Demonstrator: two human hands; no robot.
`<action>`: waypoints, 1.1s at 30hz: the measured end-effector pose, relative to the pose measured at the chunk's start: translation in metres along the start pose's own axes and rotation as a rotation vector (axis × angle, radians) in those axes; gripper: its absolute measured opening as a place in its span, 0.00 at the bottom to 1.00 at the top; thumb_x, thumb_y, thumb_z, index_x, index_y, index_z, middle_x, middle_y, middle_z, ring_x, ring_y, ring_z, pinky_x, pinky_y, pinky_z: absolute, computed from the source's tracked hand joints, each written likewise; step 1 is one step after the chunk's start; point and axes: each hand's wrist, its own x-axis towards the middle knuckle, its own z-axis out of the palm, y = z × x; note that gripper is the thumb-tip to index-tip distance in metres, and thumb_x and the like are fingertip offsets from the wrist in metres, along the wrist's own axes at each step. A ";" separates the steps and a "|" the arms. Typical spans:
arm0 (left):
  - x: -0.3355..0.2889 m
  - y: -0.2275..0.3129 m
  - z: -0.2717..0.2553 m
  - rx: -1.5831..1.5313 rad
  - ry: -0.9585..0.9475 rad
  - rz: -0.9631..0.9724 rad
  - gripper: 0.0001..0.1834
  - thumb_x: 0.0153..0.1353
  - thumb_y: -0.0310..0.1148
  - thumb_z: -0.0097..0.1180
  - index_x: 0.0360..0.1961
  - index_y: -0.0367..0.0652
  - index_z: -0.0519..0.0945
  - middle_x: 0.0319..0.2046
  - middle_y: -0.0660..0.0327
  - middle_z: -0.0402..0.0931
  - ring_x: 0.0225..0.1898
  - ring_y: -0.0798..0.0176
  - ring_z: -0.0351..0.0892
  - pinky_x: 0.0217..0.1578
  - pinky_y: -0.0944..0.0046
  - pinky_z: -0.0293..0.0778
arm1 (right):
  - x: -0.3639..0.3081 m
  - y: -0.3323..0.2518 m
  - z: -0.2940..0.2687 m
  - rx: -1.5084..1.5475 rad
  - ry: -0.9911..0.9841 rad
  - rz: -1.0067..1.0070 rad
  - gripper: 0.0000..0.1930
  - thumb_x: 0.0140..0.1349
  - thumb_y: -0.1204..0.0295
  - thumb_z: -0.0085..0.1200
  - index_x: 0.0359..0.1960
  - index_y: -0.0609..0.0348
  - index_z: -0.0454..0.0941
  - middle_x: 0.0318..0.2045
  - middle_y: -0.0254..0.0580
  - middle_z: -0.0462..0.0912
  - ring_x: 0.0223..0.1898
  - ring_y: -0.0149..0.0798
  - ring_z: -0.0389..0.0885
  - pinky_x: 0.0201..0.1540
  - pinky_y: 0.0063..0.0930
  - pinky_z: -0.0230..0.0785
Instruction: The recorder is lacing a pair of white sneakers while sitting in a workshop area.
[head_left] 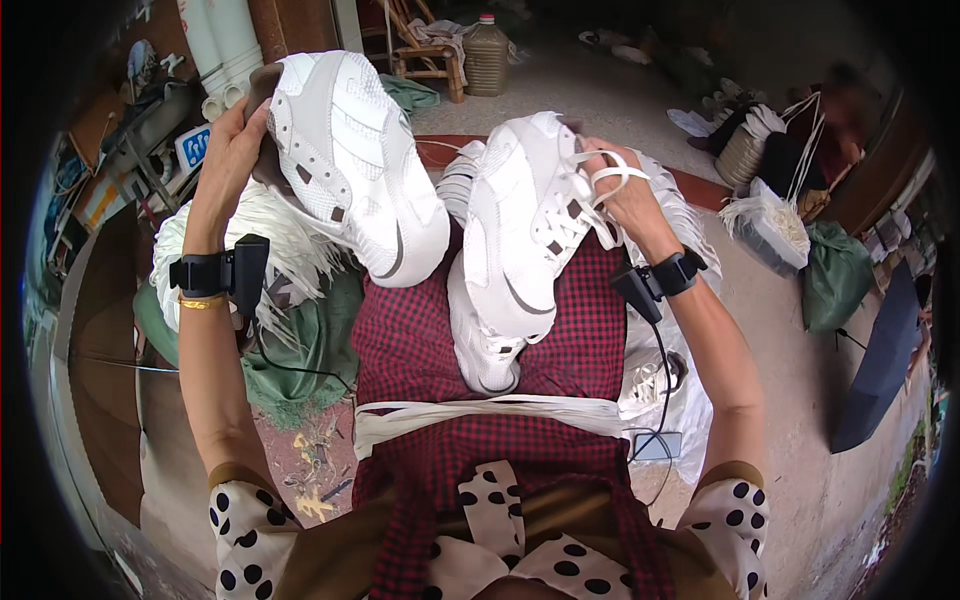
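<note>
My left hand [235, 150] is closed round the heel opening of a white sneaker [355, 150], whose visible eyelets have no lace in them. My right hand [628, 195] grips a second white sneaker [500, 190] by its opening; white laces [600, 185] run through this one and loop over my fingers. Both sneakers are held up above my lap, toes tipped toward me. Beneath the right one, another white sneaker [485, 350] rests on my red-and-black checked apron [400, 340], partly hidden.
A thick bundle of white laces [300, 235] hangs over a green sack [320, 340] at my left. To my right lie a white shoe [650, 385] and a phone [657, 446]. Further right are a tub of laces [765, 240], a dark umbrella [880, 360] and a seated person [840, 130].
</note>
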 end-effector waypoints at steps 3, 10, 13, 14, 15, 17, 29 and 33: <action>-0.018 0.014 0.019 -0.055 -0.148 0.035 0.19 0.74 0.38 0.46 0.57 0.34 0.75 0.42 0.62 0.81 0.41 0.71 0.76 0.46 0.69 0.72 | -0.003 -0.023 0.037 -0.152 -0.220 -0.015 0.22 0.65 0.55 0.54 0.33 0.69 0.80 0.24 0.56 0.80 0.27 0.48 0.78 0.35 0.40 0.70; -0.029 0.028 0.097 0.131 -0.458 0.236 0.19 0.72 0.39 0.49 0.52 0.33 0.77 0.36 0.60 0.80 0.39 0.68 0.74 0.46 0.65 0.71 | -0.032 -0.019 0.066 -0.245 0.002 -0.129 0.16 0.63 0.66 0.57 0.38 0.72 0.79 0.28 0.64 0.81 0.29 0.60 0.82 0.32 0.46 0.73; -0.021 0.039 0.122 0.191 -0.479 0.233 0.20 0.70 0.40 0.50 0.49 0.31 0.77 0.35 0.52 0.80 0.38 0.62 0.76 0.44 0.62 0.72 | -0.041 -0.002 0.076 -0.403 -0.128 -0.172 0.12 0.56 0.74 0.57 0.38 0.71 0.77 0.29 0.64 0.80 0.30 0.64 0.80 0.33 0.47 0.73; -0.018 0.043 0.131 0.258 -0.500 0.275 0.20 0.70 0.40 0.50 0.49 0.30 0.77 0.35 0.49 0.81 0.37 0.59 0.77 0.44 0.60 0.72 | -0.050 0.001 0.079 -0.379 -0.186 -0.218 0.12 0.52 0.75 0.55 0.36 0.70 0.76 0.31 0.63 0.79 0.32 0.65 0.79 0.36 0.49 0.74; -0.015 0.047 0.138 0.326 -0.519 0.318 0.20 0.70 0.39 0.49 0.49 0.30 0.76 0.36 0.47 0.81 0.37 0.56 0.77 0.44 0.58 0.73 | -0.052 0.004 0.087 -0.297 -0.135 -0.424 0.12 0.53 0.73 0.54 0.37 0.69 0.76 0.35 0.62 0.79 0.37 0.63 0.78 0.41 0.51 0.72; -0.013 0.051 0.151 0.293 -0.525 0.350 0.20 0.69 0.39 0.49 0.49 0.30 0.76 0.36 0.43 0.80 0.37 0.50 0.78 0.45 0.56 0.73 | -0.069 0.009 0.072 -0.314 -0.178 -0.473 0.14 0.56 0.72 0.52 0.41 0.69 0.76 0.39 0.61 0.78 0.43 0.62 0.78 0.47 0.49 0.72; -0.031 0.026 0.244 0.569 -0.626 0.302 0.22 0.66 0.42 0.51 0.39 0.27 0.82 0.39 0.37 0.81 0.45 0.38 0.81 0.50 0.47 0.74 | -0.098 -0.051 0.040 -0.032 -0.333 0.178 0.35 0.61 0.69 0.57 0.69 0.60 0.56 0.35 0.49 0.74 0.34 0.40 0.75 0.37 0.35 0.71; -0.034 0.005 0.236 0.301 -0.655 0.052 0.24 0.68 0.45 0.51 0.37 0.27 0.81 0.32 0.39 0.79 0.39 0.40 0.81 0.44 0.48 0.73 | -0.097 -0.044 0.044 0.021 -0.333 0.294 0.39 0.58 0.68 0.59 0.70 0.61 0.54 0.38 0.52 0.71 0.37 0.45 0.74 0.40 0.39 0.70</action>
